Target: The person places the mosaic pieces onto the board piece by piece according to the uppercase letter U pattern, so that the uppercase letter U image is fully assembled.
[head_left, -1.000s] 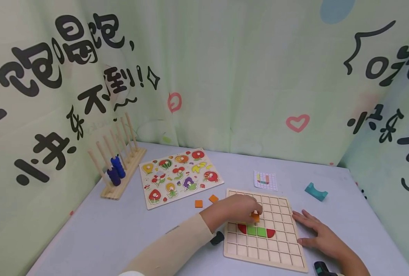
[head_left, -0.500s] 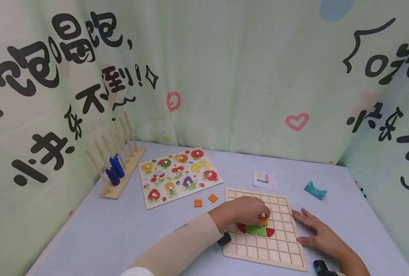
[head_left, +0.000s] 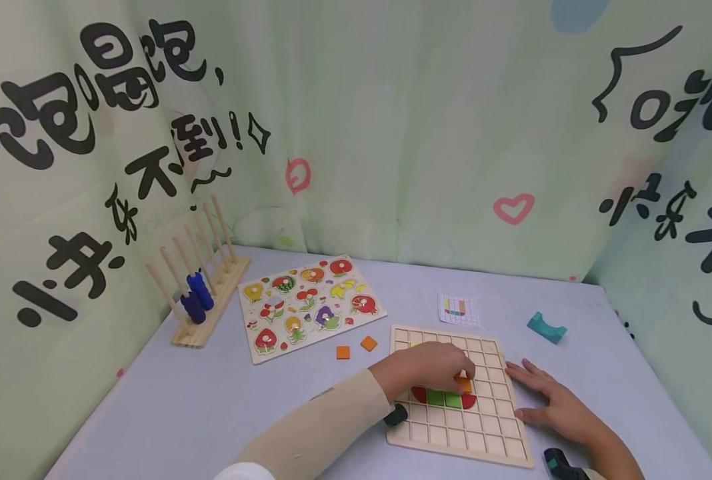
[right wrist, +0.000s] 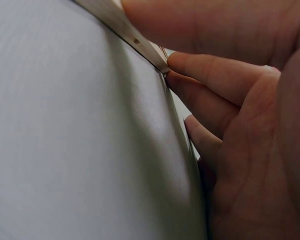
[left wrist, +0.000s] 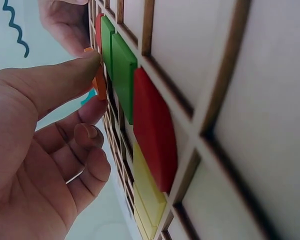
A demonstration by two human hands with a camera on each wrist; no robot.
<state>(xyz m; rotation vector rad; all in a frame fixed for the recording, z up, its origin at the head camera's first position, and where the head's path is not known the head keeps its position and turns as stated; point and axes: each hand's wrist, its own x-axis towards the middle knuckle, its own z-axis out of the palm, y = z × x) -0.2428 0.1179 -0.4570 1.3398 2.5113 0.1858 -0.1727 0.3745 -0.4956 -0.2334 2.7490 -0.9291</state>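
My left hand (head_left: 434,365) pinches an orange square tile (head_left: 465,385) between thumb and forefinger, low over the wooden grid board (head_left: 446,437). Just by that tile, a row in the grid shows two green square tiles (head_left: 444,399) with a red rounded piece (head_left: 469,401) at either end. Yellow tiles (left wrist: 146,192) lie in the cells beyond the nearer red piece (left wrist: 155,130) in the left wrist view; the left hand mostly covers them in the head view. With fingers extended, my right hand (head_left: 551,400) rests on the table, fingertips and thumb against the board's right edge.
Two loose orange tiles (head_left: 343,353) lie left of the board. Behind it is a small pattern card (head_left: 458,311). A fruit puzzle board (head_left: 311,307) and a peg rack (head_left: 209,320) with blue pieces stand to the left. A teal curved block (head_left: 547,329) lies at the right.
My left hand has moved a little to the right with the orange tile, toward the red piece at the row's right end. The right hand stays at the board's edge.
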